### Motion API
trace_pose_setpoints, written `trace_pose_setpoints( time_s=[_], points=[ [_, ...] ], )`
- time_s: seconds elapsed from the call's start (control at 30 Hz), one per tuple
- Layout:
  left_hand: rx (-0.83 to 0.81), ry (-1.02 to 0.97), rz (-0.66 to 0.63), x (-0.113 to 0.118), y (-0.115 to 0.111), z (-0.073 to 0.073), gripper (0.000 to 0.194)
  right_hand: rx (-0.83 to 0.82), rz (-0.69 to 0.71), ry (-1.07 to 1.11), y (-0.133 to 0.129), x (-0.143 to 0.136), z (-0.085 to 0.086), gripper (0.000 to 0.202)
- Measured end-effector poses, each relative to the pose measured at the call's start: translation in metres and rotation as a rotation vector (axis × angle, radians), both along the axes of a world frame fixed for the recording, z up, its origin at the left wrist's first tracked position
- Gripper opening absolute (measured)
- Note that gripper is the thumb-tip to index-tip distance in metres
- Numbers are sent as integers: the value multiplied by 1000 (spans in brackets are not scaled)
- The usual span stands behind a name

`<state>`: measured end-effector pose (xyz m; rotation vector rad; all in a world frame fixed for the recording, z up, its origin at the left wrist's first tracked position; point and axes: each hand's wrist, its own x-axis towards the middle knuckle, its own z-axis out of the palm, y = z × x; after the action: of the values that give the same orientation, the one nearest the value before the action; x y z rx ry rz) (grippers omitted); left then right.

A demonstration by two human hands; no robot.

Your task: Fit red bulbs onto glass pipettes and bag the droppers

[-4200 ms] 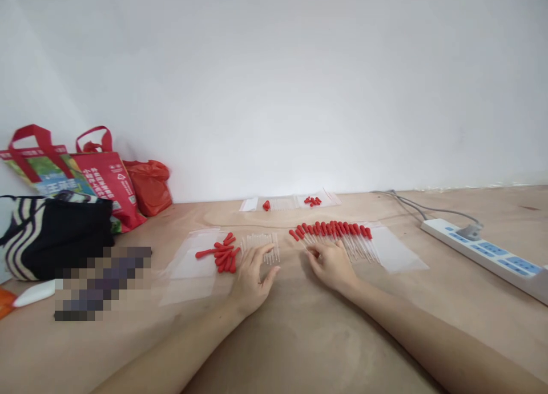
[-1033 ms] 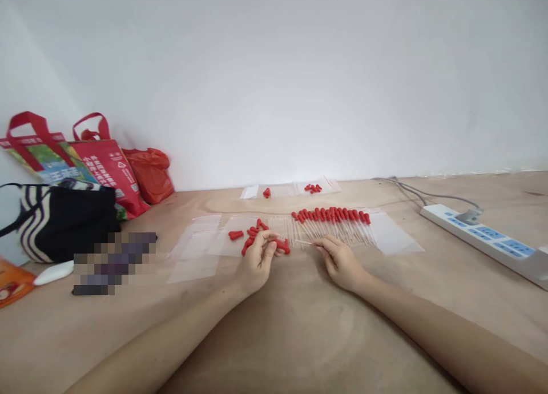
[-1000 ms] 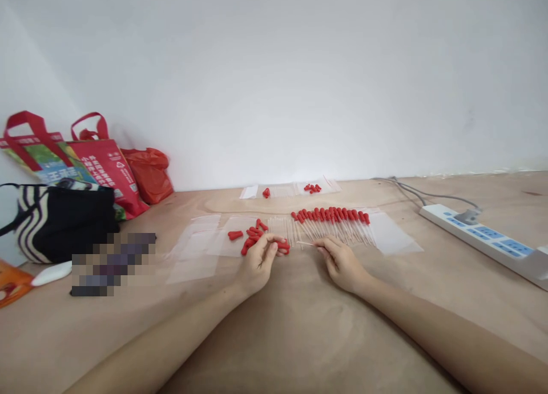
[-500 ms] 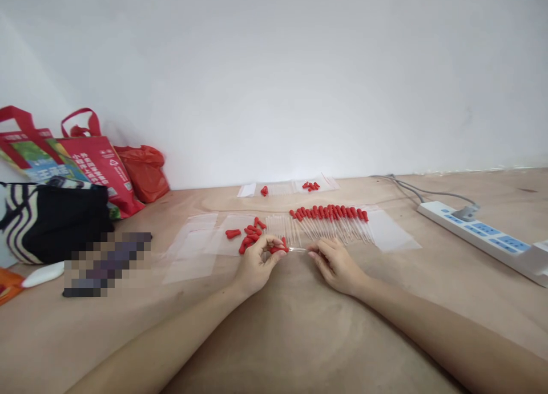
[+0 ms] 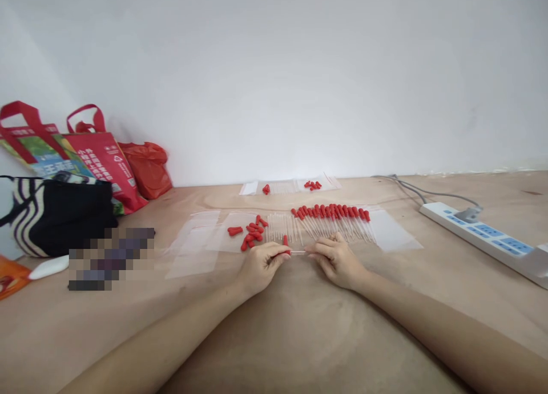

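Note:
My left hand (image 5: 262, 266) pinches a red rubber dropper bulb (image 5: 287, 252), most of it covered by the fingers. A thin clear dropper tube (image 5: 298, 253) runs level from the bulb to my right hand (image 5: 336, 261), which is closed on its other end. Just behind my left fingertips stands or lies another red bulb (image 5: 285, 241). Loose red bulbs (image 5: 253, 234) are piled beyond my left hand. Bare clear tubes (image 5: 278, 227) lie side by side behind both hands. Farther right, droppers with red bulbs (image 5: 331, 211) lie in a slanted row.
Clear plastic bags (image 5: 194, 242) lie flat under and beside the parts. Against the wall are a small bag with red pieces (image 5: 312, 185), and on the left shopping bags (image 5: 109, 160) and a black striped bag (image 5: 72, 214). A white power strip (image 5: 483, 234) lies at right.
My left fingers have closed more tightly over the red bulb, covering more of it. Both hands stay nearly in place, and the view has shifted slightly.

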<state>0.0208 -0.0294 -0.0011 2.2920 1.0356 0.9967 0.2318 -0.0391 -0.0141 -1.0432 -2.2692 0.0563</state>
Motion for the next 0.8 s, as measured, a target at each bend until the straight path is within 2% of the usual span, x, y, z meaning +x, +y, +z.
trace_pose_setpoints(
  time_s=[0.23,0.37,0.5,0.67,0.8],
  points=[
    [144,118,-58,0,-4,-2,20,48,18,-87,1,3,1,27],
    [186,149,-58,0,-4,-2,20,126,5,-145,-1,2,3,34],
    [226,151,-63,-1,-4,-4,19,194,-11,-185,-3,1,5,31],
    [276,136,-81,-2,-4,-7,17,156,18,-183,-3,0,7,25],
    [329,88,-128,-2,-4,-6,16,68,91,-155,0,2,7,22]
  ],
)
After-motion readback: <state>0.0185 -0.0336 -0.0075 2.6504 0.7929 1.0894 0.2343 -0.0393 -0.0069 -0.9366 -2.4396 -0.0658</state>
